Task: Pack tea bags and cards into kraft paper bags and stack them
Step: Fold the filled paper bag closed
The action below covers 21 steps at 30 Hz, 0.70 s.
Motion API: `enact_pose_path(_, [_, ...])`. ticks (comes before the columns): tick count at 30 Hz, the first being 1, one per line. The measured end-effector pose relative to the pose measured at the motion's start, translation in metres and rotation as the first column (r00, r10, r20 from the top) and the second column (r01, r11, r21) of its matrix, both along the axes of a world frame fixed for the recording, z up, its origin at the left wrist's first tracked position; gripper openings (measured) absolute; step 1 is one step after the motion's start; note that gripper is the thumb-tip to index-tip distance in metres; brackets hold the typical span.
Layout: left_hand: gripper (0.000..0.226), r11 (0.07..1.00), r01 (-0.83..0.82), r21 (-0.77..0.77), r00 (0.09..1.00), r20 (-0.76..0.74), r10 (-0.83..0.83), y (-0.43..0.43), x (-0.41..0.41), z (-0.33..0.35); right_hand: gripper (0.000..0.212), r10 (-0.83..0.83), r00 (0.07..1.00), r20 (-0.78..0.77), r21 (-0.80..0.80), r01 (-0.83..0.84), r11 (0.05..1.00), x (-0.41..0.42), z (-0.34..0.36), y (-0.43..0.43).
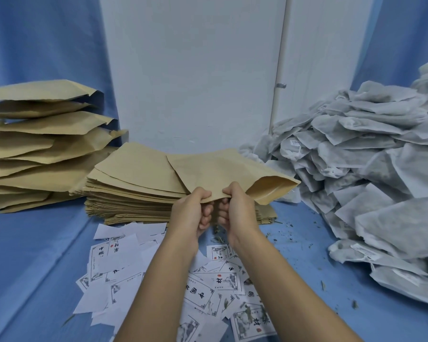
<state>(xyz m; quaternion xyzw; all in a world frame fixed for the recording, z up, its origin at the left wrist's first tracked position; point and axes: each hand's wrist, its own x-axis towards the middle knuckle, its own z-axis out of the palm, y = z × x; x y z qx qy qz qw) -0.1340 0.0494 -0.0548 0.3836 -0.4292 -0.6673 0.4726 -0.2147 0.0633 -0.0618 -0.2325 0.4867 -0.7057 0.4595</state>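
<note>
While both hands work at its near edge, the paper bag (220, 171) is held just above the pile of flat bags (134, 191) in the middle of the table. The left hand (192, 211) and the right hand (235, 211) are close together with fingers curled, and each pinches the edge of the bag between thumb and fingers. The mouth of the bag gapes open on the right side. I judge this bag to be very light and thin, stiff enough to keep its shape but easy to crease or tear, so it is better to take the two lips of the mouth and part them gently. The tea bags (368, 156) lie in a big heap on the right, near the open mouth. They look soft and light, and dry crumbs lie on the blue cloth (35, 255), so they may leak if squeezed. The cards (208, 290) are scattered in front, under the forearms, flat and probably hard to lift. The stack of filled bags (35, 144) on the left is tall and uneven and may slide. Free room is small, and the wall (190, 70) is close behind.
</note>
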Motion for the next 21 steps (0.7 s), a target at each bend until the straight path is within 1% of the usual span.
enact_pose_path(2, [0.029, 1.0, -0.01, 0.004, 1.0, 0.006, 0.01, 0.0, -0.001, 0.0, 0.032, -0.035, 0.999, -0.039, -0.009, 0.035, 0.999, -0.001, -0.001, 0.0])
enact_pose_path(4, [0.028, 1.0, -0.013, 0.019, 1.0, -0.022, 0.014, -0.001, 0.001, 0.001, 0.032, -0.032, 0.998, -0.059, 0.003, 0.032, 0.999, -0.001, -0.001, 0.0])
enact_pose_path(6, [0.026, 1.0, -0.014, 0.024, 0.999, -0.042, 0.015, -0.003, 0.003, 0.001, 0.031, -0.055, 0.997, -0.047, 0.022, 0.056, 0.998, -0.003, 0.0, 0.0])
enact_pose_path(8, [0.025, 1.0, -0.014, 0.015, 1.0, -0.023, 0.014, -0.003, 0.003, 0.001, 0.029, -0.084, 0.996, -0.038, 0.025, 0.085, 0.996, -0.006, 0.0, 0.0])
enact_pose_path(11, [0.024, 1.0, -0.023, 0.011, 0.999, -0.029, 0.023, -0.004, 0.002, 0.001, 0.027, -0.074, 0.997, -0.006, 0.019, 0.074, 0.997, -0.007, 0.0, 0.001])
enact_pose_path(15, [0.024, 0.998, -0.069, 0.014, 0.997, -0.045, 0.069, -0.003, 0.004, 0.002, 0.03, -0.107, 0.994, 0.028, 0.01, 0.107, 0.994, -0.012, 0.001, 0.001])
enact_pose_path(19, [0.026, 0.975, -0.221, -0.013, 0.974, -0.047, 0.22, 0.0, -0.003, 0.0, 0.031, -0.018, 0.999, 0.028, 0.008, 0.017, 1.0, -0.007, 0.001, 0.0])
enact_pose_path(21, [0.026, 0.974, -0.225, -0.036, 0.974, -0.009, 0.225, 0.005, -0.008, 0.0, 0.032, 0.048, 0.999, -0.003, 0.0, -0.048, 0.999, -0.001, 0.001, 0.001])
